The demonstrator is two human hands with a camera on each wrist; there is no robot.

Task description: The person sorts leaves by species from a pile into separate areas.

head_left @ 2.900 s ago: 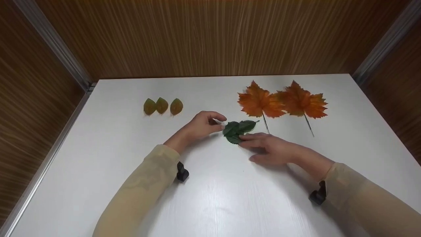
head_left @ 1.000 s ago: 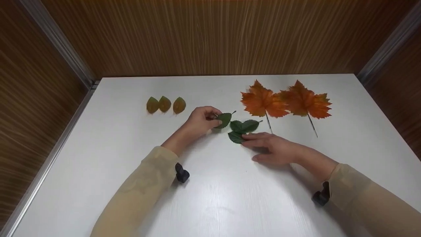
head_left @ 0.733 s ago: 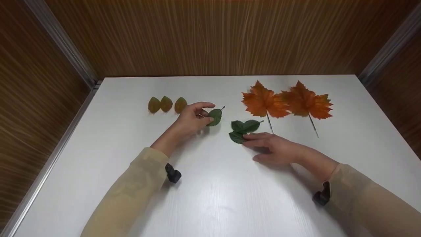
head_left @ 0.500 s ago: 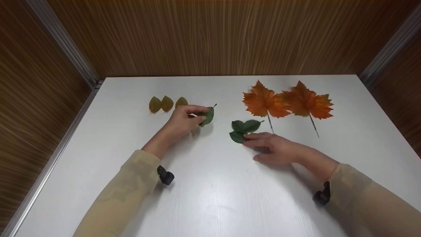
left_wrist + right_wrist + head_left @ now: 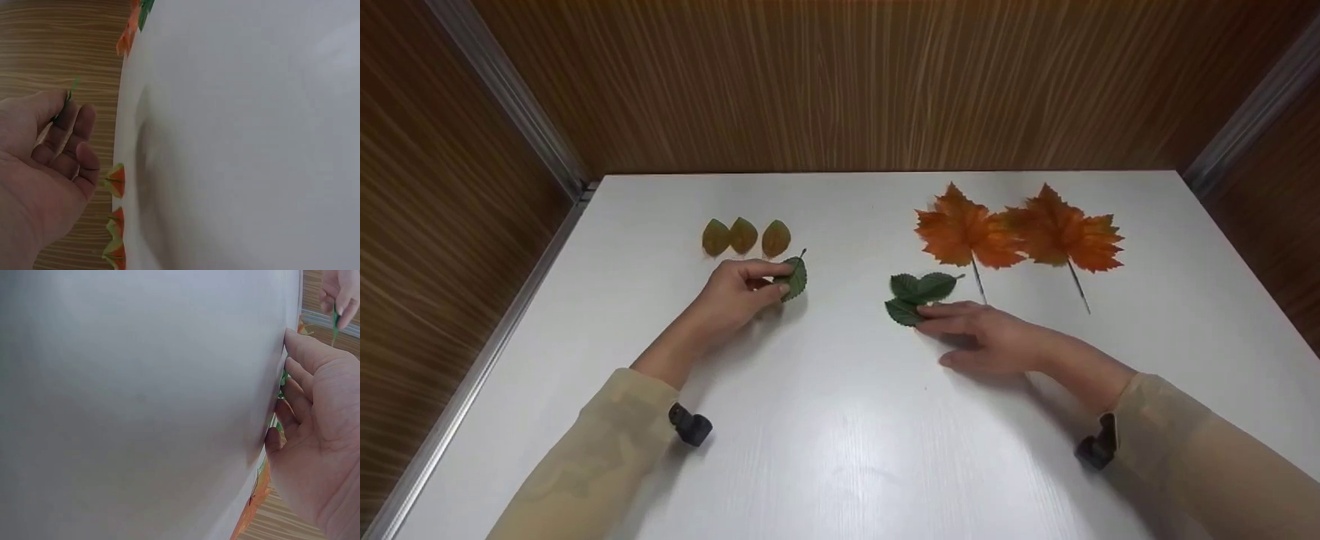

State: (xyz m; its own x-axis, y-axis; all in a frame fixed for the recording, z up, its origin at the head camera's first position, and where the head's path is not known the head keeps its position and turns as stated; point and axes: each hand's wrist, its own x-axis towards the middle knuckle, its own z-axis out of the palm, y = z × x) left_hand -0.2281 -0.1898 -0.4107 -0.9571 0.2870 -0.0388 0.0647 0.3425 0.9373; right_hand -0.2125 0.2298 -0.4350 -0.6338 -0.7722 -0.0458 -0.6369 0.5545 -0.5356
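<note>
My left hand [image 5: 741, 297] pinches a green leaf [image 5: 796, 279], left of the green cluster [image 5: 919, 292]; my right hand [image 5: 990, 339], fingers extended, touches that cluster. I should pinch lightly to avoid creasing, and press gently so nothing slides.

A hand could slip up the middle of the frame, between the held leaf [image 5: 795, 277] in the left hand [image 5: 730, 298] and the green leaves [image 5: 934, 286] touching the right hand [image 5: 990, 339], or across the table [image 5: 840, 442] at lower middle. Small leaves [image 5: 743, 236] obstruct the upper left, orange leaves [image 5: 960, 231] the upper right; the wall [image 5: 840, 82] bars the top.
</note>
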